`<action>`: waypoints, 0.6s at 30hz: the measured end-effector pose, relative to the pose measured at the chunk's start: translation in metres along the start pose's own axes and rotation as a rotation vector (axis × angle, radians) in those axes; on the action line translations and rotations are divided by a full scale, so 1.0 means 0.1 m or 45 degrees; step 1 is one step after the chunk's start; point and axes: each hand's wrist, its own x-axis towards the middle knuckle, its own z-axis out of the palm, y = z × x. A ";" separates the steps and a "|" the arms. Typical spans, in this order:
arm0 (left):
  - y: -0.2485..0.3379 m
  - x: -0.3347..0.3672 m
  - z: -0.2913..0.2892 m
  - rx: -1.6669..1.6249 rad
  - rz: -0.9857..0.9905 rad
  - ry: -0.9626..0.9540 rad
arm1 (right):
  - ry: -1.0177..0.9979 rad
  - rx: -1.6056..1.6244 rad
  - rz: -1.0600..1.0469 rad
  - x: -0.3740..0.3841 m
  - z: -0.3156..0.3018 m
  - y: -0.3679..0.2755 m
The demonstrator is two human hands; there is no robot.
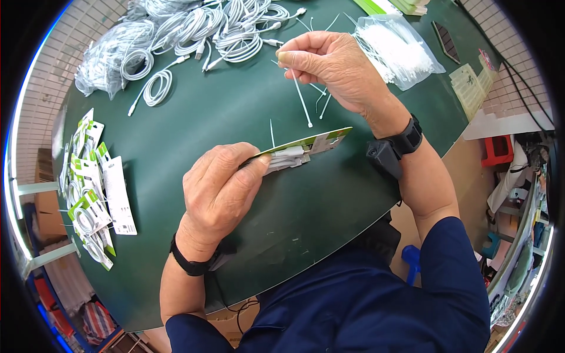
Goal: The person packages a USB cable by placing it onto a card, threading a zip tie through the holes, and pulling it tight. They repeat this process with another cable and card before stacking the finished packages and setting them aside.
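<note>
My left hand (222, 187) is closed on the edge of a green and white packaging card (331, 140). Coiled white cable (287, 157) lies against the card's near side, its plug end pointing right. A thin white cable tie (272, 134) sticks up from the card's far side, beside my fingers. Farther away and to the right, my right hand (338, 66) pinches another white cable tie (302, 100) between thumb and fingertips. That tie slants down, its small square head lowest, and looks apart from the card. Loose cable ties (325, 105) lie on the table just beyond it.
Coiled white cables (238, 35) and a clear bag of them (112, 56) fill the far left of the green table (176, 129). Carded cables (88, 197) lie in a pile at left. A bag of cable ties (397, 50) and a phone (445, 41) are far right.
</note>
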 end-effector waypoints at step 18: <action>-0.05 -0.01 -0.03 0.038 -0.007 0.017 | -0.380 -0.244 0.146 -0.07 0.13 -0.12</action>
